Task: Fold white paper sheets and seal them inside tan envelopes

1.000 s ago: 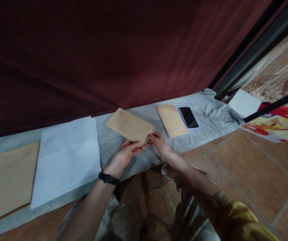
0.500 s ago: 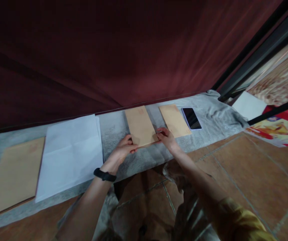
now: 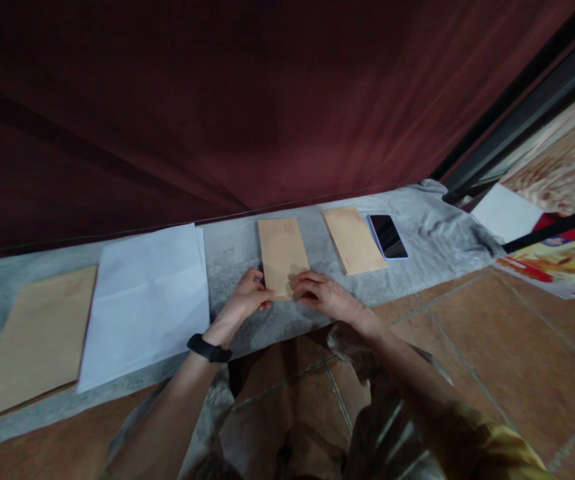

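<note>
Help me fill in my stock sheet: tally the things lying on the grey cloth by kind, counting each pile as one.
Brown envelopes, single or piled: 3 (left lot, middle lot, right lot)
White paper stack: 1
Phone: 1
Total: 5

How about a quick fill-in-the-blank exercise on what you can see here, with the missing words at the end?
1. The left hand and right hand touch the middle brown envelope, and a black band circles the ____ wrist.
2. The large paper sheets to the left of that envelope are ____ in colour.
3. Just right of the rightmost envelope lies a ____ with a dark screen.

Missing words: left; white; phone.
</note>
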`<action>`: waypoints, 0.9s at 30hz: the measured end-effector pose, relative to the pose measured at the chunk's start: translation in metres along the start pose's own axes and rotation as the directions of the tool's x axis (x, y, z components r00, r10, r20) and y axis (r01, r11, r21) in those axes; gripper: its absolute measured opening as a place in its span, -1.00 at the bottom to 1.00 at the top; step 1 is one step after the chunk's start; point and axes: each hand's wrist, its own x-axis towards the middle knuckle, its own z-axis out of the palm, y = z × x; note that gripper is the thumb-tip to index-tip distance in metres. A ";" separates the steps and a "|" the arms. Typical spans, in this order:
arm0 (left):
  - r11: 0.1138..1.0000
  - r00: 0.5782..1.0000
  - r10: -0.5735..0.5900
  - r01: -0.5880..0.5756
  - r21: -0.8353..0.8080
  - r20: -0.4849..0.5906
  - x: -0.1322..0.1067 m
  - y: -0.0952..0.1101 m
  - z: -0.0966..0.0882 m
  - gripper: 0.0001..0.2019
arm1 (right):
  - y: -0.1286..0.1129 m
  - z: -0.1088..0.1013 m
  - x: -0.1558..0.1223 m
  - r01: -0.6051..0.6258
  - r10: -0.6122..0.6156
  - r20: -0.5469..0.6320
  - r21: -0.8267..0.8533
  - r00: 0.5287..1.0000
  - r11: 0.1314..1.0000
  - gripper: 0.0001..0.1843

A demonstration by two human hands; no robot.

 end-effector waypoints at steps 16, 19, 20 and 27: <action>0.912 0.975 0.194 -0.139 0.386 -0.109 -0.005 0.002 -0.002 -0.74 | 0.002 0.002 0.000 -0.015 0.014 -0.008 -0.164 1.000 0.986 -0.82; 0.872 0.945 0.326 -0.288 0.395 -0.030 -0.007 0.003 -0.003 -0.86 | 0.001 0.002 0.002 -0.051 0.046 -0.039 -0.128 0.998 0.990 -0.80; 0.860 0.935 0.356 -0.324 0.394 -0.010 -0.007 0.003 -0.003 -0.89 | 0.000 0.002 0.002 -0.060 0.055 -0.041 -0.123 0.998 0.991 -0.81; 0.838 0.927 0.370 -0.360 0.410 0.059 -0.010 0.005 0.000 -0.87 | 0.003 0.006 0.005 -0.106 0.098 -0.072 -0.125 0.993 0.986 -0.84</action>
